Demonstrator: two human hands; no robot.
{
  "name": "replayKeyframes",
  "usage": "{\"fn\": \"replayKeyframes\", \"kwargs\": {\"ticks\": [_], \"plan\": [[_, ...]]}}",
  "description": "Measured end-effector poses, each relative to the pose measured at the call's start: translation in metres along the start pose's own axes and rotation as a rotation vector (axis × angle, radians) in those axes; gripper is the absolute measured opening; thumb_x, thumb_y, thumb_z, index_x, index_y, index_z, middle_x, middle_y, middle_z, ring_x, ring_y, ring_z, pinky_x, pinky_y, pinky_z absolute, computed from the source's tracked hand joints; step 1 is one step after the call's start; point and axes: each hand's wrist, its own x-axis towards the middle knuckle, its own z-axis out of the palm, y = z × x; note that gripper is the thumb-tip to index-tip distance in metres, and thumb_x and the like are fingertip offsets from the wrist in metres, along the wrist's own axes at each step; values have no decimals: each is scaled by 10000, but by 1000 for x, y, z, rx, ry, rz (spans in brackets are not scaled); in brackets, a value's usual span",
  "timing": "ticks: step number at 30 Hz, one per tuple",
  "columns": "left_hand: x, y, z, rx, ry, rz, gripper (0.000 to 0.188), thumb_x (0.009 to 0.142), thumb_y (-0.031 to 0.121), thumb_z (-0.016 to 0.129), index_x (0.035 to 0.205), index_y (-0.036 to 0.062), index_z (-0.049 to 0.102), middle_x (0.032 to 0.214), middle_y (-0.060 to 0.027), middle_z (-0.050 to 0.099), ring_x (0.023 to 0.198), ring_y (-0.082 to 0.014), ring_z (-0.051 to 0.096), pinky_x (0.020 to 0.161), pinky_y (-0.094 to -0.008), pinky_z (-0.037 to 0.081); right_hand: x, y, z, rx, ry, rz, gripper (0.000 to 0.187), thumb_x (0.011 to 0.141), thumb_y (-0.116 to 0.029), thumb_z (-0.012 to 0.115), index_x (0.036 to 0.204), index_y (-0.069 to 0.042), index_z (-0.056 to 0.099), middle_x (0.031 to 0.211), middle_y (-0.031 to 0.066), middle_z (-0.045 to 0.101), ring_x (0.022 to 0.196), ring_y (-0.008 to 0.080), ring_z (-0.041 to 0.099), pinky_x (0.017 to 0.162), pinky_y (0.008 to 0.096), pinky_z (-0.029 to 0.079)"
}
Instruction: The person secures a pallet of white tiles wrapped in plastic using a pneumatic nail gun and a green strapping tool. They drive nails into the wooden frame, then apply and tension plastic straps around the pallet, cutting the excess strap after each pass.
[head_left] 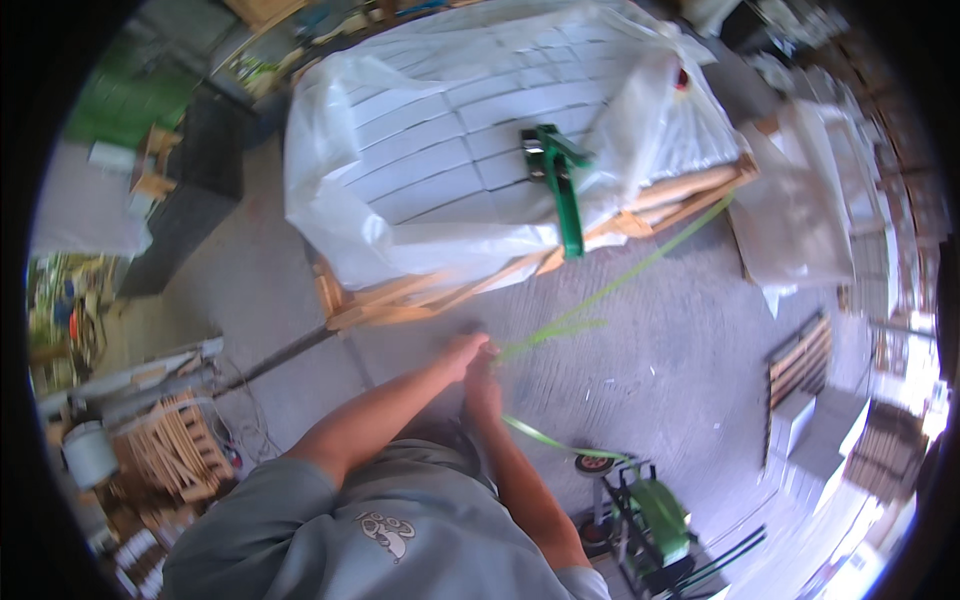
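Observation:
My left hand (466, 353) and my right hand (484, 388) meet in front of me, low over the floor. Both are closed round a light green plastic strap (640, 268), though blur hides the exact finger positions. From my hands one length rises to the right corner of the pallet load, and a short loose end sticks out beside it. Another stretch runs under my right hand to a green strapping cart (655, 520) with black wheels. A green strapping tool (566, 195) rests on the stack of pale blocks or boxes (430, 150), which is draped in clear plastic film (325, 170).
The load sits on a wooden pallet (390, 305) just ahead. Another wrapped stack (790, 210) stands at its right. Pale boxes (815, 430) and a slatted pallet (798, 365) lie farther right. Wooden slats (175, 445) and a white bucket (92, 455) are at left.

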Motion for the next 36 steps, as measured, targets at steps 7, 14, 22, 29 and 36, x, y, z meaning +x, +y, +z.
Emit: {"fn": "replayKeyframes", "kwargs": {"ticks": [7,14,22,29,36], "plan": [[6,-5,-1,-96,-180,-78,323,912,297,451,813,21,587,581,-48,513,434,-156,432,469,-319,406,-67,89,15,-65,4,125,347,939,-365,454,951,-102,680,904,190,677,841,391,652,751,502,509],[7,-20,13,-18,-50,-4,248,894,223,408,814,30,541,565,-24,459,418,-122,330,433,-291,291,-165,164,53,-162,40,344,446,926,-451,461,756,-109,692,794,148,688,775,316,678,673,428,508],[19,12,8,212,70,81,310,931,334,442,753,87,499,483,32,351,343,-92,245,339,-260,177,-162,76,124,-291,340,272,349,905,-332,504,632,-143,610,608,65,639,549,255,630,521,421,444],[23,17,-3,222,115,157,328,928,361,456,750,91,505,474,34,332,350,-102,261,339,-276,220,-138,-24,206,-33,456,186,406,906,-349,519,579,-118,587,559,127,616,495,270,611,470,419,424],[12,28,-3,278,51,81,273,873,265,470,722,49,542,476,12,353,338,-123,291,326,-291,211,-95,-159,232,1268,262,-82,409,942,-398,502,969,-20,657,861,119,678,777,238,637,751,375,503]]}}
